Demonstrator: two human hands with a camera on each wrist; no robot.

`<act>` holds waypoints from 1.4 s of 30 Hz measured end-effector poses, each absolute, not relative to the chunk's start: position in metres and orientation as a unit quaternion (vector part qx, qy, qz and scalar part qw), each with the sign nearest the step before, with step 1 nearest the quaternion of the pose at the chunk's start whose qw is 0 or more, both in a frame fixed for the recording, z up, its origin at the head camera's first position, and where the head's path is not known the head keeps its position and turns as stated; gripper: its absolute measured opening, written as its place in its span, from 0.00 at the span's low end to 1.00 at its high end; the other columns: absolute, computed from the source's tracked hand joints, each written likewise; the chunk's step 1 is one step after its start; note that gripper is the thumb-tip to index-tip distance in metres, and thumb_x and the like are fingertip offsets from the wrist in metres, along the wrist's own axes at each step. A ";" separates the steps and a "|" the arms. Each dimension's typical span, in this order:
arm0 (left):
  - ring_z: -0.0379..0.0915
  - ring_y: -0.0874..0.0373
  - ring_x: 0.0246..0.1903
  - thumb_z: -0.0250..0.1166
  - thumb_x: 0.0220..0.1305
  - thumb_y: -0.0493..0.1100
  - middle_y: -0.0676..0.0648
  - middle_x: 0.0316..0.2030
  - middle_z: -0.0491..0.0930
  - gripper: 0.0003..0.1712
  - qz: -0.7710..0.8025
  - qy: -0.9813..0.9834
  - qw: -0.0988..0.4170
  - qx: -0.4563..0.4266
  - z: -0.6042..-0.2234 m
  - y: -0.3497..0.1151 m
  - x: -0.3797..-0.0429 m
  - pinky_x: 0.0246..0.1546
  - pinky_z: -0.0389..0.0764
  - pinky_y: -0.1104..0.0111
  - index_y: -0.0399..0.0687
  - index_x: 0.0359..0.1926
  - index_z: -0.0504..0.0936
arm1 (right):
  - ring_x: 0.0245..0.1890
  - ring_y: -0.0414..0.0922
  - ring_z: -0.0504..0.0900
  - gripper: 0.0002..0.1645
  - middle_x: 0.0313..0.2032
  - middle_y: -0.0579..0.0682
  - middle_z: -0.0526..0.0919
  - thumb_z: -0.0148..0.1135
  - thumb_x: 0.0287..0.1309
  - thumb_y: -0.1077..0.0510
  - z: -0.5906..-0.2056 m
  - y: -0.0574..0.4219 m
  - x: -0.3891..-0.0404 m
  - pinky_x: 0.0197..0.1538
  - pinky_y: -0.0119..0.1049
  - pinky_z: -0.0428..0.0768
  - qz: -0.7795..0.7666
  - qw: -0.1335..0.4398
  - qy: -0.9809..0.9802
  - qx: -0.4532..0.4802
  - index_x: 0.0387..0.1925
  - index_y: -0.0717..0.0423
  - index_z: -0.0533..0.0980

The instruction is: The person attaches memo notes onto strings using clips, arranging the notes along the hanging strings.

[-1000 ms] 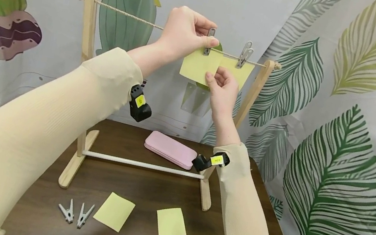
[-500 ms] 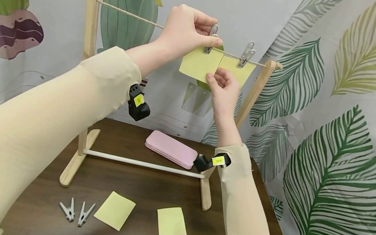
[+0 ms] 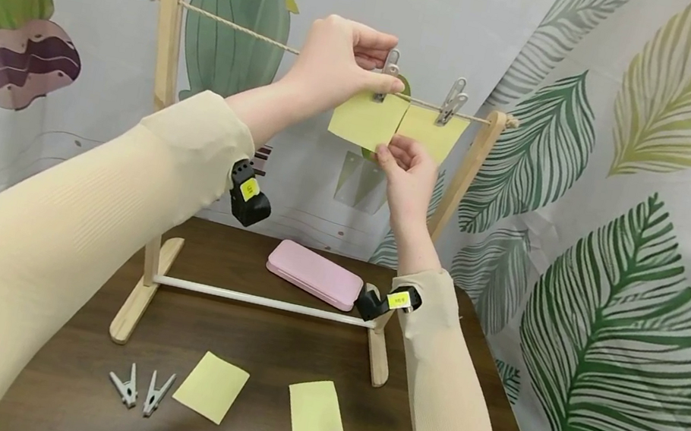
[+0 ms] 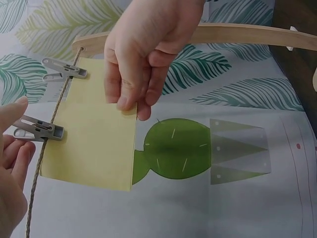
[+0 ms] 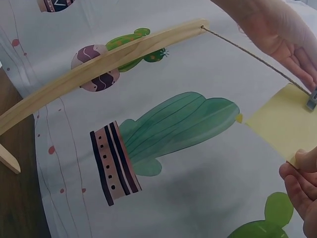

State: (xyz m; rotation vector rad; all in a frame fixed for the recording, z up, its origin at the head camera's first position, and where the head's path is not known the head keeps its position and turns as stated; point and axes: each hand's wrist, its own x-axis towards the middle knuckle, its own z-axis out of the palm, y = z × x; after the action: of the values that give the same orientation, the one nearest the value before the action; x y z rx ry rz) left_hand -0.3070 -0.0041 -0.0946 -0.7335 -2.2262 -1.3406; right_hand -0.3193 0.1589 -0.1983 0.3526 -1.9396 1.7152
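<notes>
Twine (image 3: 233, 25) spans the wooden frame (image 3: 163, 60), and the yellow sticky note (image 3: 363, 123) I am following hangs from it, its top edge caught by a grey clothespin (image 4: 47, 130). The left hand (image 3: 334, 59) has thumb and fingers apart around the clothespin's handles; I cannot tell whether they touch. The right hand (image 3: 412, 181) has its fingers clamped on the note's lower right corner, I judge to hold the paper flat and square.

Just beside hangs a second note (image 3: 435, 133) under its own clothespin (image 3: 451, 103), partly hidden from my head view by the right hand. Two spare notes (image 3: 211, 387) and two spare clothespins (image 3: 156, 394) lie on the surface (image 3: 208, 326), probably placed in front for easy reach. A pink pencil case (image 3: 313, 273) lies behind the white rod (image 3: 261, 301). The left hand blocks my view of some twine; the left sleeve (image 3: 75, 214) covers part of the surface.
</notes>
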 end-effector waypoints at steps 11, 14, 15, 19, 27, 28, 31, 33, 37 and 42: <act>0.77 0.61 0.57 0.74 0.56 0.44 0.48 0.57 0.81 0.31 -0.509 -0.782 0.247 -0.262 -0.104 -0.016 -0.302 0.55 0.73 0.80 0.45 0.61 0.78 | 0.31 0.31 0.82 0.18 0.42 0.64 0.84 0.63 0.62 0.65 -0.213 0.161 -0.320 0.44 0.27 0.80 0.626 0.248 -0.728 0.132 0.51 0.72 0.76; 0.79 0.59 0.54 0.74 0.56 0.43 0.47 0.55 0.83 0.28 -0.517 -0.772 0.258 -0.266 -0.109 -0.020 -0.302 0.54 0.74 0.78 0.44 0.58 0.81 | 0.33 0.31 0.82 0.20 0.46 0.66 0.83 0.65 0.61 0.63 -0.217 0.162 -0.319 0.44 0.27 0.80 0.616 0.241 -0.740 0.126 0.52 0.70 0.76; 0.79 0.59 0.53 0.74 0.56 0.44 0.47 0.54 0.83 0.27 -0.518 -0.771 0.259 -0.265 -0.111 -0.021 -0.302 0.54 0.75 0.78 0.44 0.58 0.81 | 0.33 0.31 0.82 0.20 0.46 0.66 0.83 0.66 0.61 0.62 -0.219 0.162 -0.319 0.44 0.26 0.79 0.612 0.238 -0.743 0.124 0.52 0.69 0.76; 0.81 0.57 0.49 0.74 0.55 0.44 0.45 0.50 0.85 0.25 -0.532 -0.761 0.266 -0.261 -0.119 -0.028 -0.300 0.53 0.77 0.74 0.44 0.55 0.83 | 0.34 0.32 0.81 0.21 0.47 0.64 0.84 0.67 0.60 0.61 -0.226 0.160 -0.318 0.41 0.25 0.77 0.598 0.230 -0.758 0.123 0.52 0.68 0.76; 0.81 0.58 0.45 0.75 0.55 0.43 0.43 0.47 0.86 0.22 -0.553 -0.745 0.278 -0.249 -0.143 -0.048 -0.294 0.52 0.78 0.70 0.43 0.52 0.85 | 0.39 0.39 0.82 0.21 0.45 0.61 0.85 0.69 0.58 0.60 -0.238 0.154 -0.309 0.43 0.28 0.77 0.597 0.210 -0.766 0.112 0.52 0.64 0.77; 0.81 0.59 0.45 0.75 0.55 0.43 0.44 0.47 0.86 0.23 -0.551 -0.746 0.277 -0.249 -0.147 -0.051 -0.293 0.52 0.79 0.70 0.43 0.52 0.85 | 0.39 0.40 0.82 0.22 0.45 0.61 0.85 0.70 0.57 0.60 -0.240 0.153 -0.309 0.43 0.29 0.77 0.598 0.205 -0.768 0.107 0.52 0.64 0.77; 0.82 0.59 0.45 0.75 0.55 0.44 0.44 0.48 0.86 0.22 -0.547 -0.749 0.274 -0.254 -0.162 -0.059 -0.292 0.51 0.79 0.70 0.44 0.52 0.85 | 0.38 0.39 0.82 0.21 0.45 0.60 0.85 0.70 0.57 0.60 -0.250 0.152 -0.309 0.43 0.29 0.76 0.599 0.186 -0.772 0.098 0.51 0.63 0.77; 0.82 0.60 0.44 0.74 0.55 0.44 0.45 0.48 0.85 0.22 -0.543 -0.754 0.268 -0.255 -0.173 -0.065 -0.291 0.49 0.79 0.72 0.45 0.52 0.85 | 0.38 0.38 0.82 0.21 0.45 0.60 0.85 0.70 0.56 0.61 -0.258 0.151 -0.310 0.43 0.28 0.76 0.601 0.176 -0.773 0.097 0.51 0.64 0.77; 0.81 0.65 0.42 0.75 0.55 0.44 0.46 0.48 0.86 0.21 -0.543 -0.761 0.248 -0.255 -0.199 -0.075 -0.288 0.47 0.79 0.72 0.45 0.51 0.85 | 0.38 0.38 0.82 0.22 0.45 0.62 0.85 0.70 0.56 0.62 -0.275 0.147 -0.311 0.41 0.27 0.77 0.606 0.164 -0.771 0.104 0.51 0.66 0.77; 0.80 0.71 0.41 0.74 0.56 0.44 0.44 0.48 0.86 0.21 -0.542 -0.771 0.222 -0.249 -0.235 -0.086 -0.281 0.45 0.80 0.74 0.44 0.50 0.85 | 0.39 0.41 0.83 0.23 0.45 0.63 0.85 0.70 0.55 0.64 -0.299 0.140 -0.308 0.44 0.28 0.79 0.615 0.150 -0.766 0.108 0.51 0.69 0.76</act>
State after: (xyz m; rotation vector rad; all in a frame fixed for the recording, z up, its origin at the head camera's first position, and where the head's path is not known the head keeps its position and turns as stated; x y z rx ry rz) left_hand -0.2813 -0.0855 -0.2347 -0.6883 -2.1300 -1.4979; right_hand -0.3083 0.1402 -0.2994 0.3104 -2.2013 1.7668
